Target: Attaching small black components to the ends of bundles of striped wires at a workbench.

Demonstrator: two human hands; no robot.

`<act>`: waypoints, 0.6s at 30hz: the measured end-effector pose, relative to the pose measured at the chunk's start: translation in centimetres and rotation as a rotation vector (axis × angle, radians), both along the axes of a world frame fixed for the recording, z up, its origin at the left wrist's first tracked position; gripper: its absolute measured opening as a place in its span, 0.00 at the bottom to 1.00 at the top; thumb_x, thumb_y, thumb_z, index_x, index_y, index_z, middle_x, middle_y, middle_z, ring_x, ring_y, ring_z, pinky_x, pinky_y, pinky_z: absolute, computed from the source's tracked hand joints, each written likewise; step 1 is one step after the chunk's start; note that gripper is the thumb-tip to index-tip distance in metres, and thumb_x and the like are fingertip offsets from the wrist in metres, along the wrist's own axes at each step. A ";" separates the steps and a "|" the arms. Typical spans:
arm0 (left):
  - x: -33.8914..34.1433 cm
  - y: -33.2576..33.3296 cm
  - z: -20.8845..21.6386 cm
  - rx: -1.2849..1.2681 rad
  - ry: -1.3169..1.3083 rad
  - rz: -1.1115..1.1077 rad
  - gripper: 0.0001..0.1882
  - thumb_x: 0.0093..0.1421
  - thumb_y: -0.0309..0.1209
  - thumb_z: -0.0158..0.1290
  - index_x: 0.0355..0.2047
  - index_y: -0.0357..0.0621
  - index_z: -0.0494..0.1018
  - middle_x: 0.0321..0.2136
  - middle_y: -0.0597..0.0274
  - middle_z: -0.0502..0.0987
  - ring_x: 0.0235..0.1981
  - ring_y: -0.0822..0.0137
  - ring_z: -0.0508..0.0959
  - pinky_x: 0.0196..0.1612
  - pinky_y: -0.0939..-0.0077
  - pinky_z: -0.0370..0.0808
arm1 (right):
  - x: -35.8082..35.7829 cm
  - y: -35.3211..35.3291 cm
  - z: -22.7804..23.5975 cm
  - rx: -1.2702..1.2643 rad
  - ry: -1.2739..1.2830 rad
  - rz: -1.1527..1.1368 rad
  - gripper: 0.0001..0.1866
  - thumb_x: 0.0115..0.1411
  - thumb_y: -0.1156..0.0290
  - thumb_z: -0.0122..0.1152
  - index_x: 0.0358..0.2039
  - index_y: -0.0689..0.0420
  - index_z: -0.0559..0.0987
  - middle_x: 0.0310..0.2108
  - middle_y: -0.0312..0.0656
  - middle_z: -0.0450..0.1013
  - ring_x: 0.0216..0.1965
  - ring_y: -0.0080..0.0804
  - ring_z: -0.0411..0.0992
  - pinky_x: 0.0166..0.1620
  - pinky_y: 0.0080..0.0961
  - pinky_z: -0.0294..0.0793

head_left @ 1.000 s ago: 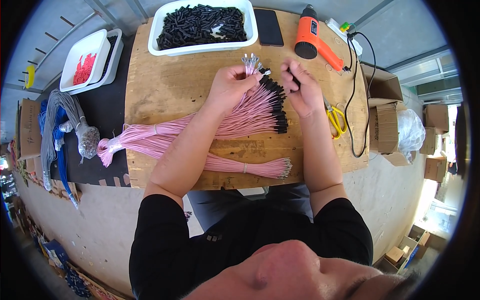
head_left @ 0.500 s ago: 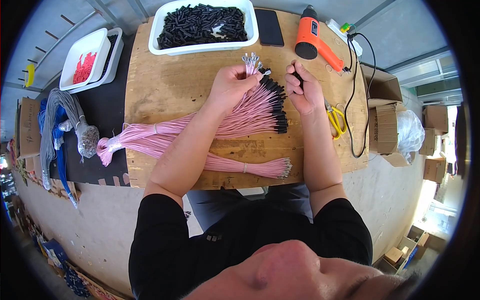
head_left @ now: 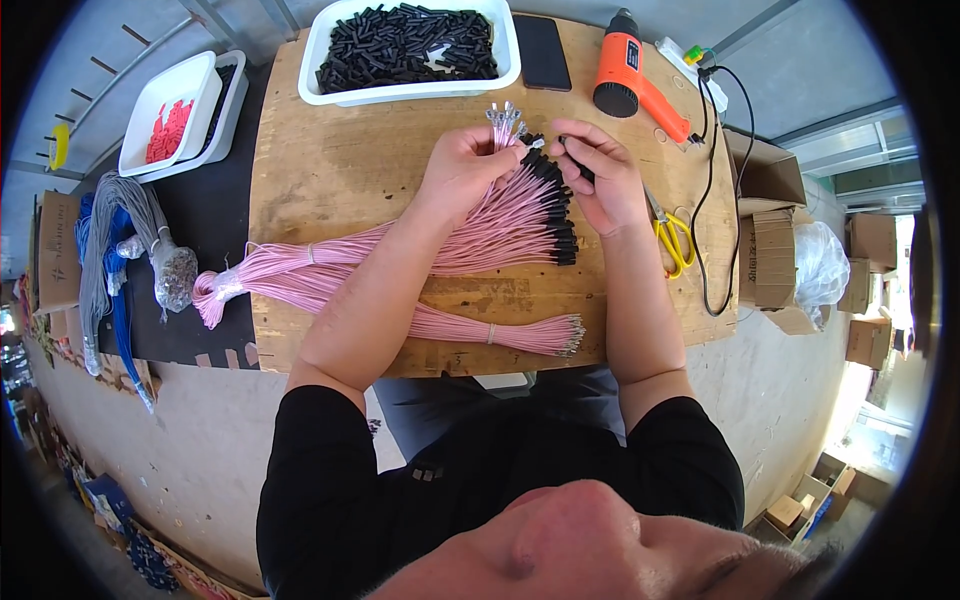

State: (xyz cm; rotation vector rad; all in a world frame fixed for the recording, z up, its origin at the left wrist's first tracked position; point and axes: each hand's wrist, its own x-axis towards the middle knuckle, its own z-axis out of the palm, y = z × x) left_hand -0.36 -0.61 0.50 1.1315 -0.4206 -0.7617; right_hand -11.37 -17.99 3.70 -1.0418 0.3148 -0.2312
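Near the far middle of the table, left hand is closed: thumb and fingers pinch a small group of pink wires just short of their metal terminals. Terminals project beyond the grip, bare; held this way, presumably, so the tips stay exposed and steady.

Right hand sits just beside, apart from the terminals. Fingers curl round dark sleeves, one end showing at the thumb and forefinger; count in the palm cannot be told. Curled grip probably serves as a small store, leaving the fingertips free.

Below and between the hands, other wire ends wear black caps, fanned out on the wood, which likely keeps them distinct from the bare ones. A second pink bundle, tied, lies along the near edge, its ends bare.

Further out: white tray of black pieces at the far edge, apparently within reach of either hand. Orange heat gun and yellow-handled scissors lie to the right, clear of the wires; phone beside the tray.
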 end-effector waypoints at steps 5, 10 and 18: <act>0.0 -0.1 -0.1 0.015 -0.014 0.008 0.06 0.61 0.25 0.60 0.36 0.36 0.79 0.27 0.65 0.79 0.25 0.78 0.74 0.29 0.83 0.71 | 0.1 0.1 -0.9 -0.031 0.017 -0.041 0.08 0.65 0.78 0.58 0.44 0.63 0.78 0.32 0.42 0.77 0.21 0.14 0.62 0.21 0.08 0.54; -0.1 0.0 0.2 0.030 -0.033 0.007 0.06 0.61 0.25 0.60 0.36 0.36 0.79 0.28 0.65 0.79 0.25 0.78 0.74 0.29 0.83 0.71 | 0.1 0.4 -1.0 -0.055 0.005 -0.060 0.06 0.64 0.79 0.60 0.42 0.63 0.79 0.32 0.43 0.78 0.20 0.14 0.61 0.20 0.09 0.54; -0.1 0.1 0.1 0.010 -0.043 -0.019 0.05 0.60 0.25 0.61 0.36 0.36 0.79 0.27 0.66 0.79 0.26 0.79 0.73 0.31 0.84 0.70 | 0.0 0.6 -1.0 -0.093 -0.038 -0.086 0.08 0.61 0.81 0.62 0.41 0.64 0.81 0.32 0.43 0.79 0.21 0.13 0.61 0.21 0.09 0.54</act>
